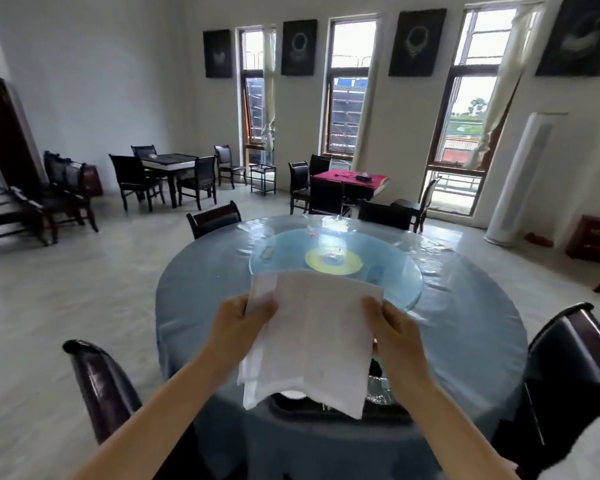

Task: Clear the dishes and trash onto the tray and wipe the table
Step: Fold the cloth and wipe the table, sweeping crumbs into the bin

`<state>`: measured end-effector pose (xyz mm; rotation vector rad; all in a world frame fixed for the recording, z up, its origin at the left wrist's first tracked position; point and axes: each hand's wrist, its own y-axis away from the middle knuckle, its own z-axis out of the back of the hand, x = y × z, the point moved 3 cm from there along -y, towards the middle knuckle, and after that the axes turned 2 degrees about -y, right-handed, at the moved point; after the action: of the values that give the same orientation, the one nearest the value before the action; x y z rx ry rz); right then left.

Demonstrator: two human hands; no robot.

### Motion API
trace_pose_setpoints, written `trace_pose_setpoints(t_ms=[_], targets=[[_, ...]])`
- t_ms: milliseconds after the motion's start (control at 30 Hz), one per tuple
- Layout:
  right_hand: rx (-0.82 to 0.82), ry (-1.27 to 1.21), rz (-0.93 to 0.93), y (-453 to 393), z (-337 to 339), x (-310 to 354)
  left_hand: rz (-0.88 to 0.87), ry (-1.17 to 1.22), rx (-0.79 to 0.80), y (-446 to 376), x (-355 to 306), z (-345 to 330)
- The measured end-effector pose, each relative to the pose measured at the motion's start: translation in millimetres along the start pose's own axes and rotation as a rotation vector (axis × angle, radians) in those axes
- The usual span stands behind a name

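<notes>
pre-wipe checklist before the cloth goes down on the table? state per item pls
1. White cloth gripped at both sides: left hand and right hand each pinch an edge. Ok.
2. Cloth folded flat for wiping: hanging in loose layers. Not ok.
3. Dishes on the tray: a dark tray sits at the near table edge, mostly hidden by the cloth. Cannot tell.
4. Tablecloth free of dishes: visible part bare. Ok.
5. Glass turntable clear: small red scrap at its far rim. Not ok.
</notes>
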<state>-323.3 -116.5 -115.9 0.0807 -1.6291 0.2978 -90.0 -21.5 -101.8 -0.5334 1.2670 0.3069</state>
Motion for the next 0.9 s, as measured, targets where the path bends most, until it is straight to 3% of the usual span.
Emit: trace_pose_setpoints(t_ms=[400, 567, 900], targets=[[0.195, 0.004, -0.047, -82, -109, -73, 0.133, 0.069, -0.144, -41, 74, 101], [0.255, 0.018, -0.055, -97, -190, -79, 0.140, 0.099, -0.159, -68, 105, 172], [0.189, 0.012, 0.029, -120, -378, -86, 0.063, 0.086, -0.105, -145, 148, 349]])
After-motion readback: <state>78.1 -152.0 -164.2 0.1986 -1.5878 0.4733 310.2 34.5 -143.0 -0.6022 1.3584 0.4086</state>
